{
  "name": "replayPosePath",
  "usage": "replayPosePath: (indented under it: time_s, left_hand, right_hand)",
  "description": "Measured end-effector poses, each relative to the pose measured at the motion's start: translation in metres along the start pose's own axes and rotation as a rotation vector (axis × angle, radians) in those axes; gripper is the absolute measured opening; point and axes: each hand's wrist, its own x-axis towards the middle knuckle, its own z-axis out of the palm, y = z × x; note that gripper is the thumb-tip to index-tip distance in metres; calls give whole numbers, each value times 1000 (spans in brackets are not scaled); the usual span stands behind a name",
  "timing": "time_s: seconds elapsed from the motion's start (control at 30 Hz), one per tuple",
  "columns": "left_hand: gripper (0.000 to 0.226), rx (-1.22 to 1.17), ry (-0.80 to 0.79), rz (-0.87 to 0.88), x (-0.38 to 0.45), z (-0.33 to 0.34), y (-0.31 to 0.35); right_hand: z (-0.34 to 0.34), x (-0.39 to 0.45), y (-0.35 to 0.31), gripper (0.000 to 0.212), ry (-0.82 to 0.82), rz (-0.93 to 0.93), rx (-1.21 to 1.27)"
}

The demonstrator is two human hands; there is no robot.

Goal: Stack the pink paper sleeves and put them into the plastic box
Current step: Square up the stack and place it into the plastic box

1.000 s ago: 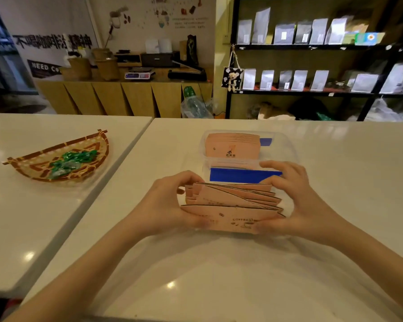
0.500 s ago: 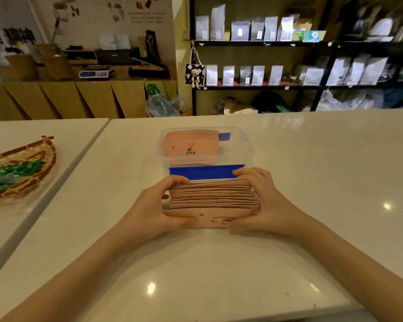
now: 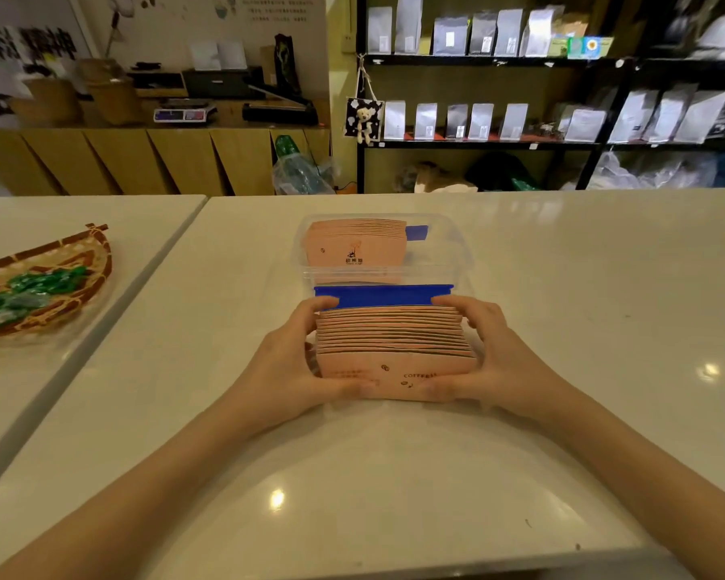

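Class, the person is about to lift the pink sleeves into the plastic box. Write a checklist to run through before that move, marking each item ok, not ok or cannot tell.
1. Pink sleeves squared into one stack: ok, edges line up.
2. Both hands in a grip on the stack: ok, left hand and right hand clasp its ends.
3. Plastic box open: ok, no lid on it.
4. Room in the box: cannot tell; another pink stack fills the left part.
5. Path clear: ok, the box stands right behind the stack, only its blue clip in between.
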Motion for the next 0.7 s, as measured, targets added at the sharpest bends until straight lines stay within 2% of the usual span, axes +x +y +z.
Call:
replayPosePath:
  time_s: [0.07,0.17,0.27,0.37,0.53,0.7]
  left_hand:
    - [62,13,-5,9,0,0,-2]
    - [55,25,15,22,0,1,-3]
    - [56,72,52,68,-1,-1,-2]
    - [55,82,11,53,0,-2,-3]
    - [66,78,-52,29,0,-4,-6]
    - [83,141,-97,16,0,8,-10]
  right_hand:
    - [0,-1,0,67,-4,-17,-11]
    - [0,-2,-2,55,36,-61,-14]
    - [-2,-2,-1,58,104,-112,-25]
    - [-2,0,0,64,50,-93,-64]
    - [-3,-1,0,70,-23,-41,-79]
    - [6,-4,-7,60,-27,-69,-96]
